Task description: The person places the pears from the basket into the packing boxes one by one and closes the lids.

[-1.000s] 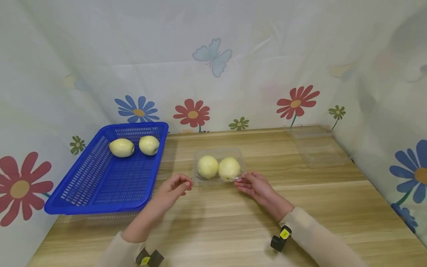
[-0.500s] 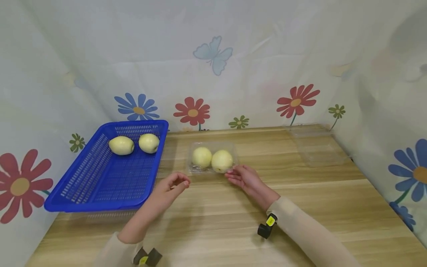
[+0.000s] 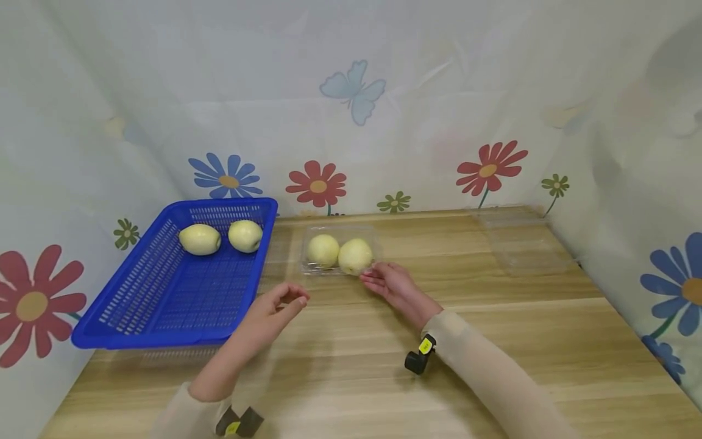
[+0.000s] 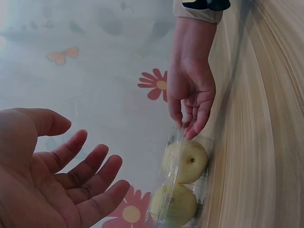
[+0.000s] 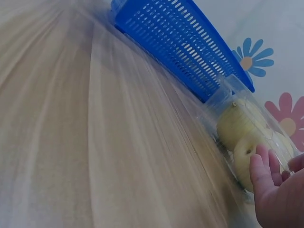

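Note:
A clear plastic fruit box (image 3: 341, 228) sits on the wooden table with two pale yellow pears (image 3: 355, 256) side by side in it. My right hand (image 3: 392, 285) pinches the box's near right corner between thumb and fingers; the left wrist view shows the fingertips (image 4: 191, 133) on its plastic edge. My left hand (image 3: 276, 312) hovers between the blue basket and the box, fingers loosely bent and apart, touching nothing. In the right wrist view, the pears (image 5: 240, 124) show through the plastic.
On the left stands a blue slotted basket (image 3: 203, 299) with two more pears (image 3: 200, 239) at its far end. Another clear plastic container (image 3: 526, 244) lies at the back right. A flower-printed curtain (image 3: 428, 122) borders the table's back and sides.
The box with its two pears has slid left and away, toward the back of the table, with my right hand following at its corner. My left hand has barely moved.

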A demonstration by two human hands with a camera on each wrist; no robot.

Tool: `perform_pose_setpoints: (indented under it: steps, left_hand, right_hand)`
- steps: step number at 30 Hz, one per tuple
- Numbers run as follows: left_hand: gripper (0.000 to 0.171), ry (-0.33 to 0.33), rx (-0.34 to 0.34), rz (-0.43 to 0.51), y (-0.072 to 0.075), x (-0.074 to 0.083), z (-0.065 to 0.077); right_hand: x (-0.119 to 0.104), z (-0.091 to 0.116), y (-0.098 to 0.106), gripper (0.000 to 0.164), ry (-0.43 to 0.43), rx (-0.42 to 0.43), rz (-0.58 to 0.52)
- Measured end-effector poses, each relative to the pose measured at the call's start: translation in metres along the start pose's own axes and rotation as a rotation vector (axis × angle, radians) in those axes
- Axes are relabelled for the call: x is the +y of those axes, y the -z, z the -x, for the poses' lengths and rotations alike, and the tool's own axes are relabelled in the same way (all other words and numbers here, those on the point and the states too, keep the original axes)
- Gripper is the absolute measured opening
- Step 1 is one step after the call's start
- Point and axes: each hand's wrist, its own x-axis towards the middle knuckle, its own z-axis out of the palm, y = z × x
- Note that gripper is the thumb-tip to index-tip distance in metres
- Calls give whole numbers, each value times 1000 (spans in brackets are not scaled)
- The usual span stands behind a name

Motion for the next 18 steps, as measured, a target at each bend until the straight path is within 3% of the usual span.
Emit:
perform_pose_setpoints:
  steps: [13,18]
  left_hand:
    - [21,-18,7,-12,0,-2,0]
    - [20,-19,11,-18,0,-1,0]
  right_hand:
    - [-5,-18,-15,26,6,37,34]
    - [-5,-25,-20,20,6,62,17]
